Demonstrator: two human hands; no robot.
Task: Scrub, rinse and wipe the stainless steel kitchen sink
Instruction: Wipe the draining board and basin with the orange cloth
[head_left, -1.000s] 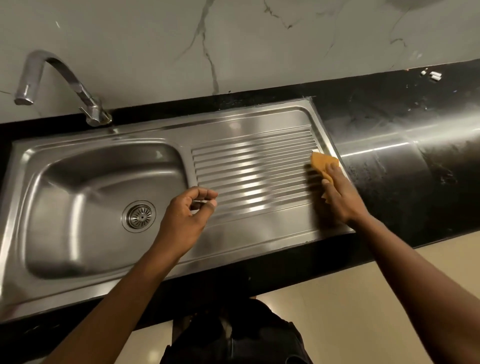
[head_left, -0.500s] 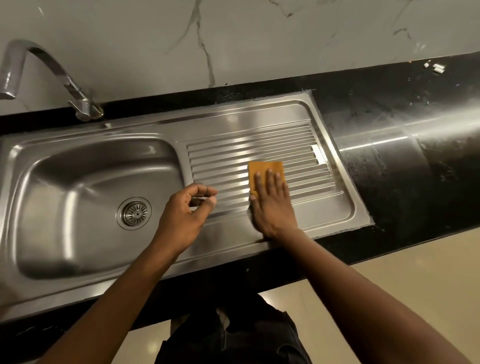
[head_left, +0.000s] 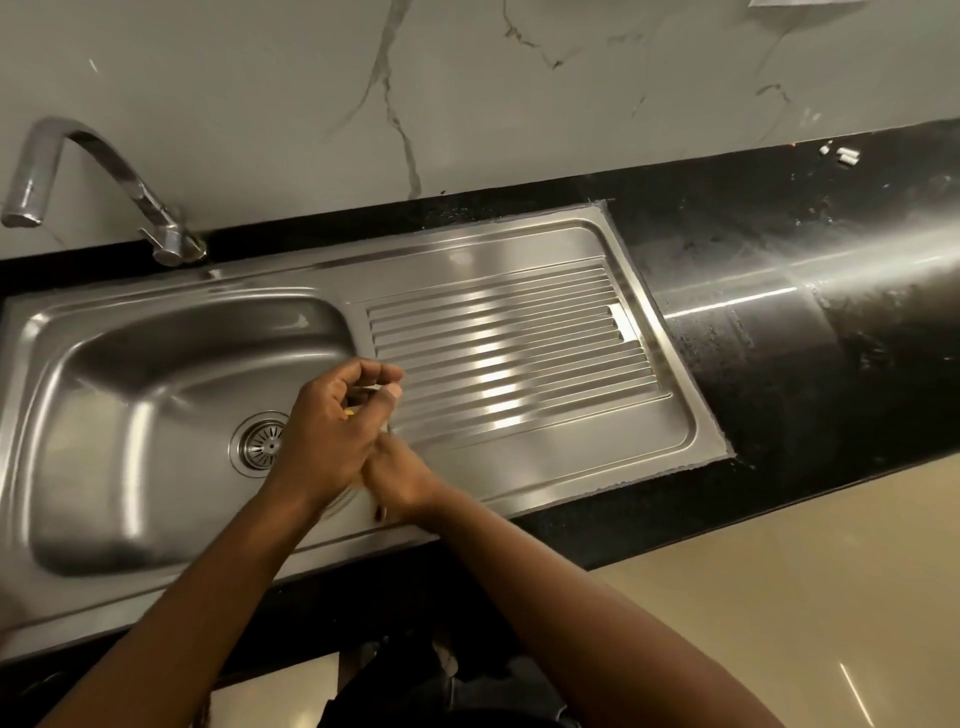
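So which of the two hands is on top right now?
The left hand, the curled one nearer the basin. It lies over the right hand, which is blurred and partly hidden beneath it.
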